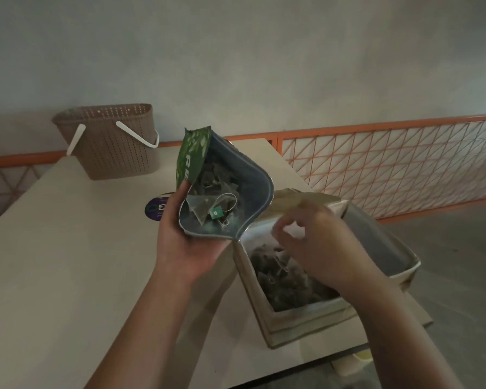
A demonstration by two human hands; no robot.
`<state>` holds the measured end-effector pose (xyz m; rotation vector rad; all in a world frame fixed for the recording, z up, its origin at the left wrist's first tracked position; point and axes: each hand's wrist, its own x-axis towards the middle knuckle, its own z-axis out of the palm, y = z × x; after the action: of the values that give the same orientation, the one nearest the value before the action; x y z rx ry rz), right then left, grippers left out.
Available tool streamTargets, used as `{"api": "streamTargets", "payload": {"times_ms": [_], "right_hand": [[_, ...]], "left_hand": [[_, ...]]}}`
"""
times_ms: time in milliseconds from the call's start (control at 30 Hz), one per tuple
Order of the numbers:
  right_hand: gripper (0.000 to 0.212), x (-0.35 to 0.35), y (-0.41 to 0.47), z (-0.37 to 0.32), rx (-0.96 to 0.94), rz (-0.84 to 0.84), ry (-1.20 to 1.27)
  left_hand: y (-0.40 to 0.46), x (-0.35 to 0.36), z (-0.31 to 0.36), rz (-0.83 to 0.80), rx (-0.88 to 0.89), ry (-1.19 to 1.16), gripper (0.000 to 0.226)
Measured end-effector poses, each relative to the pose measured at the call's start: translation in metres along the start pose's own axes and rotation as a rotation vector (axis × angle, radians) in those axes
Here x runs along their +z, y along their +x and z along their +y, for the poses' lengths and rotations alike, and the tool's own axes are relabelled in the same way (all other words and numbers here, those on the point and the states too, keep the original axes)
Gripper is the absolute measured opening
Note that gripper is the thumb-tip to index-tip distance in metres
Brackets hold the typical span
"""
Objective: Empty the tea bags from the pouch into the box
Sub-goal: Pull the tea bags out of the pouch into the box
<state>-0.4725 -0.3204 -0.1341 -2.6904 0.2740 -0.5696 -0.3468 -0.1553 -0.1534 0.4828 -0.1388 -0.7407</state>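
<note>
My left hand point(185, 245) grips the green pouch point(250, 189) from below, holding it above the table with its wide mouth open toward me. Several pyramid tea bags point(208, 203) lie inside it, one with a small green tag on a string. Just right of the pouch stands the beige box point(300, 321), open, with a pile of tea bags point(281, 279) in it. My right hand point(317, 242) hovers over the box's opening, blurred, fingers curled; whether it holds anything is unclear.
A brown perforated basket point(115, 141) with white handles stands at the table's point(68, 276) far left corner. A round dark purple sticker point(155, 209) lies behind my left hand. An orange wire-mesh railing point(390, 167) runs beyond the table's right edge.
</note>
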Motion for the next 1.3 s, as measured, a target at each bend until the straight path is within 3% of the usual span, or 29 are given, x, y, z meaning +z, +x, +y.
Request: {"api": "streamTargets", "payload": {"times_ms": [67,100,200,400,567,700,867,1100,1300], "right_hand": [[0.008,-0.008,0.005,-0.028,-0.088,0.229,0.174],[0.010,-0.009,0.010,-0.041,-0.138,0.254,0.227],[0.022,-0.001,0.031,-0.065,-0.250,0.148,0.213],[0.047,0.024,0.068,-0.085,-0.150,-0.135,-0.157],[0.017,0.026,0.075,-0.080,-0.177,-0.104,-0.147],[0.013,0.019,0.072,-0.076,-0.211,-0.006,-0.076],[0.013,-0.005,0.060,-0.073,-0.197,0.142,0.240],[0.009,-0.036,0.038,-0.046,0.011,0.297,0.836],[0.006,-0.050,0.023,-0.013,0.063,0.340,1.017]], "left_hand": [[0.000,-0.001,0.000,0.004,0.017,0.037,0.049],[0.000,0.000,0.000,0.008,0.021,0.050,0.050],[-0.005,0.005,0.000,0.010,0.020,0.051,0.047],[-0.007,0.008,0.001,0.066,0.037,0.043,0.052],[-0.004,0.009,0.002,0.081,0.047,0.037,0.054],[-0.003,0.009,0.002,0.081,0.055,0.022,0.051],[0.001,0.014,0.005,0.056,0.061,-0.013,0.051],[0.004,0.014,0.002,0.052,0.051,-0.027,0.056],[0.003,0.010,-0.002,0.040,0.040,-0.020,0.051]]}}
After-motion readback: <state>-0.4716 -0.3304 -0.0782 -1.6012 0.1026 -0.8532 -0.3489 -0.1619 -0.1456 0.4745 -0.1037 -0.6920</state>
